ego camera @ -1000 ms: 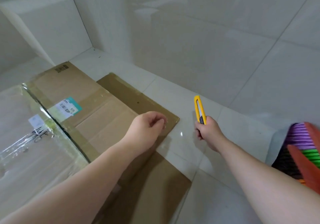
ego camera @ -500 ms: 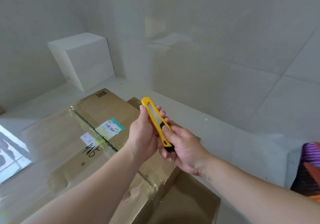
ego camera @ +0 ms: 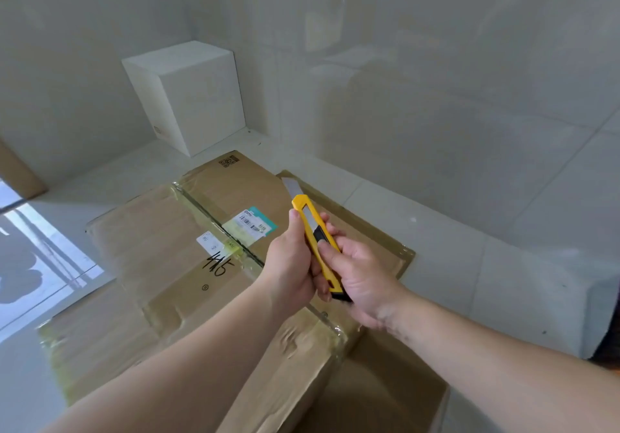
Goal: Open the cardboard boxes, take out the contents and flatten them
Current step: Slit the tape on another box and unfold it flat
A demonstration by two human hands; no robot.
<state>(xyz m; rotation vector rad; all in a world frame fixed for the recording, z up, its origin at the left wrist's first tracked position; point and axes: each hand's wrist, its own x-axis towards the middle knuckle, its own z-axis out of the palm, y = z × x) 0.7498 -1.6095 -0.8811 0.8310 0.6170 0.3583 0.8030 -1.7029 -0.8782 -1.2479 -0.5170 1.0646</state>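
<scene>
A large taped cardboard box (ego camera: 161,265) lies on the floor under my arms, with shipping labels and "445" written on its top. Flat cardboard (ego camera: 375,248) sticks out beneath it on the right. Both hands hold a yellow utility knife (ego camera: 317,241) above the box. My left hand (ego camera: 292,265) wraps round the knife's upper body. My right hand (ego camera: 362,281) grips the lower handle, thumb on the black slider. The silver blade (ego camera: 290,186) pokes out of the tip.
A white cube-shaped box (ego camera: 191,97) stands in the far corner against the tiled walls. A dark, colourful object (ego camera: 609,342) shows at the right edge. Glossy white floor tiles surround the cardboard, with a bright window reflection at left.
My left hand left the flat cardboard and joined my right hand on the knife, which came up over the box. The blade now sticks out of the tip. The view tilted up.
</scene>
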